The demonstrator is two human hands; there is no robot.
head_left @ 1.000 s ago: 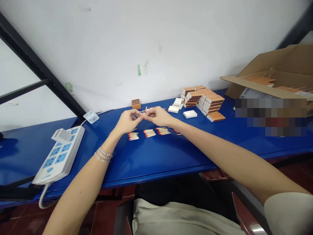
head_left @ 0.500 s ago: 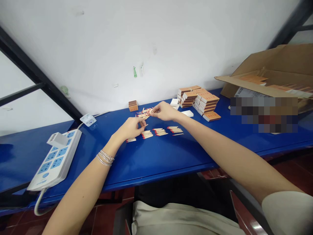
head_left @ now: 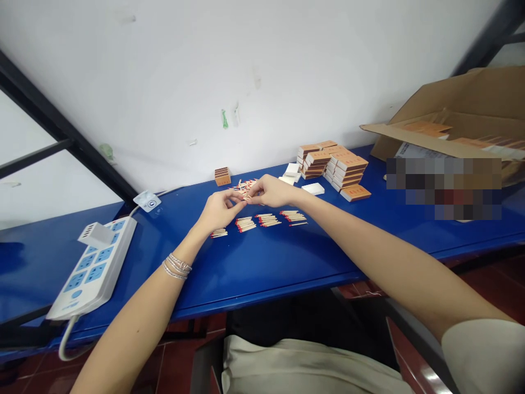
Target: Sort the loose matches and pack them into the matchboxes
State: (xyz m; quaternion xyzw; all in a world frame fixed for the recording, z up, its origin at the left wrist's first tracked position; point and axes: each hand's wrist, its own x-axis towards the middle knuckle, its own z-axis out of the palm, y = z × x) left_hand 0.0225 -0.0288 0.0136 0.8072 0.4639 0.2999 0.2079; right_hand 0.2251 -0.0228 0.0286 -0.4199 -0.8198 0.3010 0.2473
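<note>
Red-tipped matches [head_left: 246, 224], blue table [head_left: 266, 262].

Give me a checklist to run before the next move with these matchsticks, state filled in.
1. Left hand and right hand both pinch the matchsticks between them: ok.
2. Number of matchsticks pinched: cannot tell.
3. Four bundles lie apart in a row on the blue table: ok.
4. Loose pile lies just behind the hands, close by: ok.
5. White trays lie beside the matchbox stacks: ok.
</note>
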